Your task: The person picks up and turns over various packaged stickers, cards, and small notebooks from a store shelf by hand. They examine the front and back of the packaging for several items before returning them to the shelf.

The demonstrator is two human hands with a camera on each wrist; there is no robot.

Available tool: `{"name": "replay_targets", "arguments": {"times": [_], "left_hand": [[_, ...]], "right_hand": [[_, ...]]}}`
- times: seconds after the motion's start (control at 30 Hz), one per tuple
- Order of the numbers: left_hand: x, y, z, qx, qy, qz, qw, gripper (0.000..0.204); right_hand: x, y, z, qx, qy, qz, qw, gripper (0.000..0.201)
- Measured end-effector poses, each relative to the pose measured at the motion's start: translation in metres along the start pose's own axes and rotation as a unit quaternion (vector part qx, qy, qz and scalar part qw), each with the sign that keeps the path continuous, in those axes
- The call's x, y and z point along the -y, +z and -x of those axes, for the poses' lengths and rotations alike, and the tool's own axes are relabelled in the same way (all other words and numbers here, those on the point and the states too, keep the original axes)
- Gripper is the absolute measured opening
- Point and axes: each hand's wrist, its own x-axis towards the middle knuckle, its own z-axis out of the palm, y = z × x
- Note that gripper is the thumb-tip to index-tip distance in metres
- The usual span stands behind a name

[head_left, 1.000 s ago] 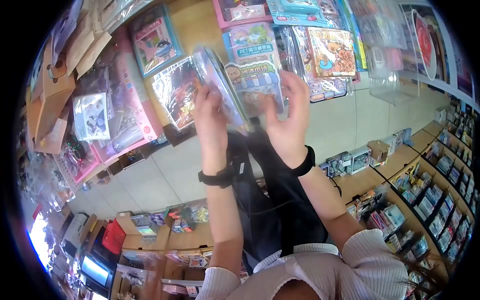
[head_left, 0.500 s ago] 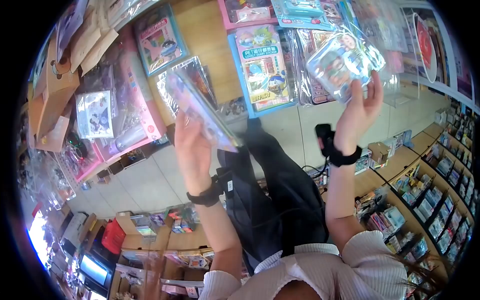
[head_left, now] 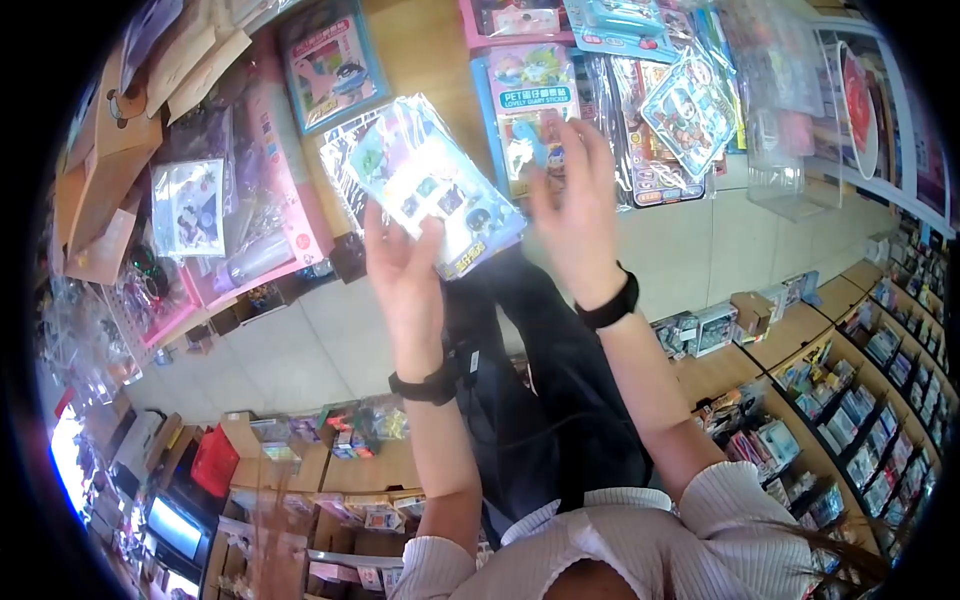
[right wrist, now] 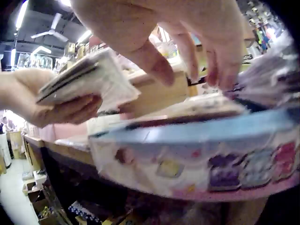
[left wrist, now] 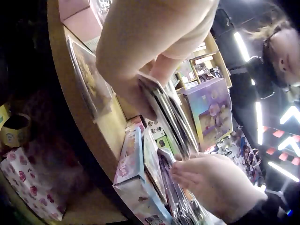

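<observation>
My left hand (head_left: 405,290) grips a stack of flat plastic-sleeved sticker packs (head_left: 440,190), thumb over the top one, which has a pale blue and white design. In the left wrist view the stack's layered edges (left wrist: 171,117) show. My right hand (head_left: 580,235) holds nothing; its fingers are spread just right of the stack, over a blue-edged box (head_left: 485,120) with a "Lovely Diary Sticker" pack (head_left: 535,98) in it. The right wrist view has those fingertips (right wrist: 161,70) above the box's wall. A blue-bordered pack (head_left: 690,115) lies tilted on the right-hand pile.
Another blue-framed sticker box (head_left: 335,65) lies at the back left. A pink box (head_left: 285,150) and brown paper packaging (head_left: 115,130) crowd the left side. Clear plastic containers (head_left: 785,150) stand at the right. Shelves of packaged goods (head_left: 850,430) are beyond the tiled floor.
My right hand carried a pack from the stack to the right-hand pile, let it go and came back to the middle. My left hand tilted the stack so its top faces up.
</observation>
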Motion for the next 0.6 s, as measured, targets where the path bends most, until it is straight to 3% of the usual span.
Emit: {"name": "replay_targets", "arguments": {"times": [0.17, 0.4, 0.47, 0.53, 0.6], "left_hand": [[0.000, -0.010, -0.003, -0.039, 0.029, -0.034, 0.998, 0.044], [0.003, -0.017, -0.004, -0.087, 0.015, 0.014, 0.996, 0.032], [0.006, -0.017, -0.004, -0.080, 0.021, 0.015, 0.996, 0.033], [0.008, -0.017, -0.003, -0.068, 0.017, 0.021, 0.997, 0.034], [0.010, -0.015, -0.001, -0.054, 0.009, 0.027, 0.998, 0.035]], "right_hand": [[0.007, 0.020, -0.006, -0.067, 0.013, 0.083, 0.994, 0.080], [0.006, 0.014, -0.009, -0.067, 0.004, 0.064, 0.996, 0.076], [0.010, 0.009, -0.005, -0.084, 0.057, -0.035, 0.994, 0.073], [0.025, 0.001, 0.001, -0.089, 0.050, -0.058, 0.993, 0.072], [0.041, 0.002, 0.011, -0.034, 0.054, -0.084, 0.994, 0.070]]}}
